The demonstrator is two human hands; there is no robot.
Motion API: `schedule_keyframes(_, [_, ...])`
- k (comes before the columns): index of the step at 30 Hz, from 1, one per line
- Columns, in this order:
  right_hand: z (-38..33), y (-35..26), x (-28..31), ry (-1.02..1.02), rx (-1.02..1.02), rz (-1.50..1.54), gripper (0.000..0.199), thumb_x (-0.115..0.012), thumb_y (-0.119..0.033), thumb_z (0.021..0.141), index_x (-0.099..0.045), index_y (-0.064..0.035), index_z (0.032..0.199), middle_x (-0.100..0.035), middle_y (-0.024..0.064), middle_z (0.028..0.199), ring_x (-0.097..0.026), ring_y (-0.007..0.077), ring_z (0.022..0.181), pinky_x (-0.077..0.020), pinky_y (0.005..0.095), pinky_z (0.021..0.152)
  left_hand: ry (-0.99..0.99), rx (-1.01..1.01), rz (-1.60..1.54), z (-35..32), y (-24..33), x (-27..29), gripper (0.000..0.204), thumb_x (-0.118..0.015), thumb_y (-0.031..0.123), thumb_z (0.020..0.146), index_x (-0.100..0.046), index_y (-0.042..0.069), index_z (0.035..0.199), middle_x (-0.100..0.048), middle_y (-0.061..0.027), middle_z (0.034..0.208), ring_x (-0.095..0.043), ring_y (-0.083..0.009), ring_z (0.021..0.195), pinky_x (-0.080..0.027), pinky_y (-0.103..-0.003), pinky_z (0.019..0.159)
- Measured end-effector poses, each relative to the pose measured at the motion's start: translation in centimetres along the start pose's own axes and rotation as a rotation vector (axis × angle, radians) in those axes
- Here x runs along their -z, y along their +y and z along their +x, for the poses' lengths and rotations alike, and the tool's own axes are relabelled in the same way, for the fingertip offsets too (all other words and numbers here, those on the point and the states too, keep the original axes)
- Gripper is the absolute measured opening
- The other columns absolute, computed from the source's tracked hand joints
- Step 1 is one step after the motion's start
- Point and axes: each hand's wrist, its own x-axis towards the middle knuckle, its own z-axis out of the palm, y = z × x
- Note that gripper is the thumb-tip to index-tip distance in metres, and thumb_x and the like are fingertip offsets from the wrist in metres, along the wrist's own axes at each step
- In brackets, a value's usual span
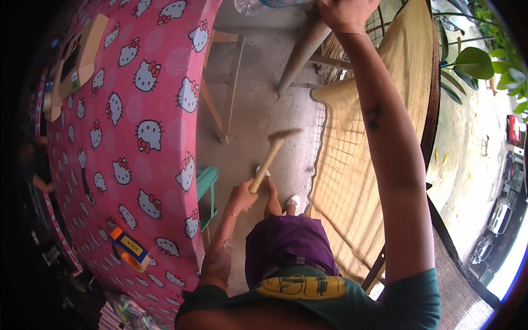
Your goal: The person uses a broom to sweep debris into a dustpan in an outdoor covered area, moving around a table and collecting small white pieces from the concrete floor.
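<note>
My left hand [240, 198] is wrapped around the pale wooden handle of a hammer [266, 166], low over the floor beside the table. The hammer's brownish head points away from me and is blurred. My right arm stretches far forward, and my right hand [347, 14] is at the top edge of the view, by the upper end of a thick grey-brown post [303, 49]. Its fingers are mostly cut off, so what they touch is hidden. A clear plastic bottle [253, 5] lies just left of that hand, partly out of view.
On my left stands a table with a pink cat-print cover [132, 104], bearing a cardboard piece [82, 60] and an orange tape roll [132, 256]. A wooden trestle [225, 82] and a green stool [206, 187] stand beside it. Tan netting over wire mesh [352, 165] runs along my right.
</note>
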Motion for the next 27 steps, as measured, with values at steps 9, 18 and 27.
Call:
schedule_keyframes(9, [0.3,-1.9,-1.1,-0.012,0.015,-0.031,0.040,-0.073,-0.041,0.071,-0.060,-0.0059,0.085,-0.024,0.0407,0.131,-0.031,0.0538,0.122,-0.0305,0.0560,0.100,0.367,-0.085,-0.011,23.2,7.5,9.2,0.023,-0.058,0.011,0.077,-0.060,0.001,0.099,-0.067,-0.0199,0.084,-0.068,-0.0298,0.072,-0.055,-0.039,0.062])
schedule_keyframes(18, [-0.6,-0.6,0.1,-0.129,-0.013,-0.119,0.046,-0.072,-0.044,0.070,-0.059,-0.0017,0.084,-0.023,0.0422,0.133,-0.030,0.0551,0.121,-0.0287,0.0590,0.100,0.144,0.021,0.326,8.0,-3.4,-9.4,0.038,-0.057,0.014,0.077,-0.058,0.003,0.114,-0.066,-0.0248,0.091,-0.066,-0.0378,0.086,-0.054,-0.044,0.078])
schedule_keyframes(27, [-0.4,-0.4,-1.2,-0.102,-0.045,0.051,0.047,-0.074,-0.051,0.073,-0.062,-0.0083,0.089,-0.016,0.0382,0.135,-0.021,0.0530,0.127,-0.0328,0.0552,0.098,0.105,-0.020,-0.492,0.5,3.9,5.5,0.039,-0.061,0.013,0.077,-0.053,-0.001,0.112,-0.058,-0.0076,0.066,-0.057,-0.0175,0.049,-0.049,-0.032,0.044])
